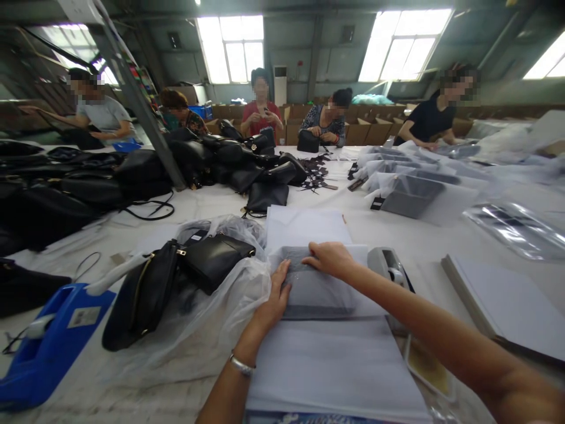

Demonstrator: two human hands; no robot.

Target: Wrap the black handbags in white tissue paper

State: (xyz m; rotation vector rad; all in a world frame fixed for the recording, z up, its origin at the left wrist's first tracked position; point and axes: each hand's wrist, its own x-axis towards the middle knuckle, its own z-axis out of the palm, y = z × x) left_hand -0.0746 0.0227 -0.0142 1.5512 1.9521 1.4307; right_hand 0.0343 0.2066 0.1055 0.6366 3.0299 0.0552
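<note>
A dark bag in a translucent white wrapper (322, 294) lies flat on a stack of white sheets (331, 365) in front of me. My left hand (273, 297) rests along the left edge of the wrapped bag, its fingers stretched out. Over the bag's upper part is my right hand (329, 259), fingers bent and pressed together on the wrapper; whether it pinches the film is hard to tell. Left of the stack, two black bags, one with a gold zipper (141, 294) and a smaller one (216, 259), lie on crumpled clear plastic (220, 312).
A blue tape dispenser (57, 341) stands at the left, a grey one (391, 265) beyond my right forearm. Black bags (229, 153) are heaped at the back left; wrapped grey bags (410, 194) stand at the right, near a board stack (507, 300). Several people work across the table.
</note>
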